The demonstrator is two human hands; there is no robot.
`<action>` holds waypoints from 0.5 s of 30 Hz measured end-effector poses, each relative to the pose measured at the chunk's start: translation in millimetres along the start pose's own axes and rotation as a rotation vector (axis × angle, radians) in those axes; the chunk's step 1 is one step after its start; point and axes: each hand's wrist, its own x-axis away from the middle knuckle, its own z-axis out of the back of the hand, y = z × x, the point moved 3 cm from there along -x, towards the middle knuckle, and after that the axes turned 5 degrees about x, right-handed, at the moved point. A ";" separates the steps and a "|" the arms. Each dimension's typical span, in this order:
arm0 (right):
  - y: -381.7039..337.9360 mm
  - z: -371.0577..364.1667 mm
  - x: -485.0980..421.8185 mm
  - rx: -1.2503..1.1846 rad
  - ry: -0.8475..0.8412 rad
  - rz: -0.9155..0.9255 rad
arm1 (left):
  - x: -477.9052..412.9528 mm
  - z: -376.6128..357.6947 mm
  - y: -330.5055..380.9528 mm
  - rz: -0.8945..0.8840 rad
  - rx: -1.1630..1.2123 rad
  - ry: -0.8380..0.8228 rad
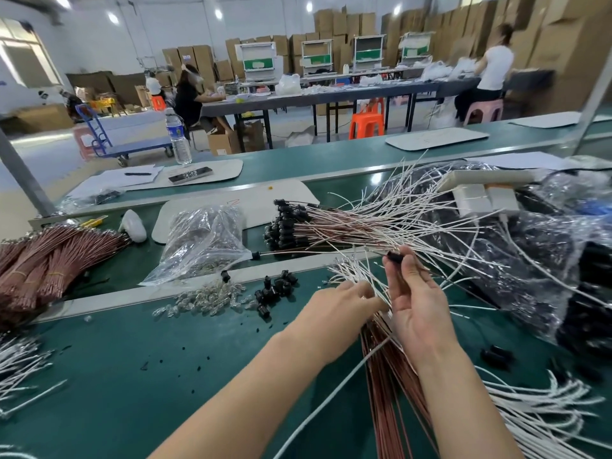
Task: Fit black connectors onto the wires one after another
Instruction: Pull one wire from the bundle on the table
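Your right hand (pixel 415 303) pinches 1 small black plastic connector (pixel 395 257) at its raised fingertips, other fingers loosely curled. Your left hand (pixel 344 301), just beside it, closes on the tips of the white and copper-brown wire bundle (pixel 385 356) running back under your right wrist. Risk, likely: grabbing 2 wires at once, or a bent terminal, so the connector seats crooked. Left of your left hand: loose pile of black connectors (pixel 276 289), then tiny clear glass bulbs (pixel 205 301). Beyond your right hand, finished wires with fitted connectors (pixel 288 223). Green bench mat (pixel 132 376); busy workshop, stacked cardboard boxes (pixel 344 24) at the back.
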 end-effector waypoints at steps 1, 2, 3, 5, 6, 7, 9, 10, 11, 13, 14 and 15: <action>-0.1 0.4 -0.6 -0.001 0.001 0.002 | -1.7 1.8 0.0 -0.040 -0.019 0.011; -0.3 0.8 -1.1 -0.003 0.000 0.004 | -3.5 3.8 0.7 -0.075 -0.035 0.019; -0.3 1.2 -1.4 -0.005 -0.002 0.005 | -5.1 5.9 1.1 -0.111 -0.055 0.017; 0.0 1.2 -0.5 -0.003 -0.012 0.003 | -7.9 9.7 1.5 -0.168 -0.090 0.003; 0.0 0.8 0.3 0.000 -0.018 0.002 | -8.8 12.3 1.0 -0.186 -0.097 0.002; -0.2 0.3 1.2 0.002 -0.025 -0.001 | -9.7 15.4 0.2 -0.200 -0.101 0.006; -1.4 -0.7 3.0 0.003 -0.039 -0.001 | -10.7 23.3 -2.4 -0.223 -0.115 0.025; -2.8 -0.6 3.6 -0.004 -0.048 0.000 | -11.1 28.5 -4.5 -0.225 -0.121 0.038; -4.7 -0.2 4.2 -0.018 -0.061 -0.002 | -10.2 35.0 -7.4 -0.224 -0.126 0.064; -8.6 0.6 5.8 -0.070 -0.103 -0.024 | -6.0 51.7 -17.9 -0.189 -0.142 0.131; -10.2 0.9 7.1 -0.107 -0.128 -0.041 | -2.2 61.7 -25.4 -0.149 -0.150 0.163; -11.5 0.6 8.2 -0.149 -0.153 -0.060 | 3.1 73.4 -34.0 -0.106 -0.153 0.203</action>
